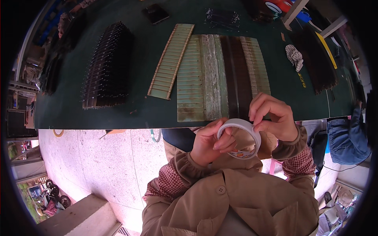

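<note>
A roll of white tape [256, 141] is held just off the near edge of the table, in front of my chest. My left hand [212, 141] grips its left side, with fingers curled through the open centre. At the roll's upper right rim, the thumb and fingers of my right hand [275, 116] are pinched together; whether a tape end sits between them is too small to tell. Just beyond my hands lies a worn pale green ribbed board [190, 82] with a dark brown strip [238, 67] along it. A narrow slatted green panel [171, 59] rests against its left side.
The dark green table [145, 112] carries a tall stack of black strips [108, 65] on the left. To the right are a crumpled striped cloth [294, 57], a dark bundle [315, 65] and a yellow strip [327, 50]. A dark block [155, 13] lies at the back.
</note>
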Demonstrator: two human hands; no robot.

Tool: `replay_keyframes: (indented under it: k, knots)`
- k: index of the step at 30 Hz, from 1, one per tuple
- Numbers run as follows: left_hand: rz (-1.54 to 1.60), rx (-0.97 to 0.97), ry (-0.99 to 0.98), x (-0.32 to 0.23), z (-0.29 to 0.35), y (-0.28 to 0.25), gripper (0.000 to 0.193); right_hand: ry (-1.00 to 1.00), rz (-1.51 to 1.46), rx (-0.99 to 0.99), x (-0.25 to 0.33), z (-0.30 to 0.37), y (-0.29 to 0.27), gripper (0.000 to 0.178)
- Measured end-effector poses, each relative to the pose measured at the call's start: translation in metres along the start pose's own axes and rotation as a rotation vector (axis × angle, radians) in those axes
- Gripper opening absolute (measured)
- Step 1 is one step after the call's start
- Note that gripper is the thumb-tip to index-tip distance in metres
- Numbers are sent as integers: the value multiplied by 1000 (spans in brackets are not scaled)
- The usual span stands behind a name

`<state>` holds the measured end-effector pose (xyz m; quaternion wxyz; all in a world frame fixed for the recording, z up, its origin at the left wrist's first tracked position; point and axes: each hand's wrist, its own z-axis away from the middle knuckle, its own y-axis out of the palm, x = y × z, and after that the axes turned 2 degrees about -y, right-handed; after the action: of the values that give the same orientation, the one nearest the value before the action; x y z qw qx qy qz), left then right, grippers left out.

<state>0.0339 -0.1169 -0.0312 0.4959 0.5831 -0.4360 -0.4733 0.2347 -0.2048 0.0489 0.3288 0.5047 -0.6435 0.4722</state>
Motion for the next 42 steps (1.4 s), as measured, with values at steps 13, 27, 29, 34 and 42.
replay_keyframes:
  k: [13, 27, 29, 34, 42]
  knots:
    - [-281, -255, 104, 40, -10, 17, 53, -352, 137, -348, 16, 13, 32, 15]
    - [-1667, 233, 532, 31, 10, 24, 36, -94, 288, -525, 9, -17, 18, 9]
    - [-1557, 81, 388, 31, 19, 29, 31, -125, 340, -599, 11, -40, -9, 5]
    - [-1199, -407, -115, 25, 54, 22, 18, -165, 420, -602, -13, -104, -53, 9]
    - [-743, -339, -56, 37, 58, 7, 17, 131, 568, -340, -149, -162, -95, 19]
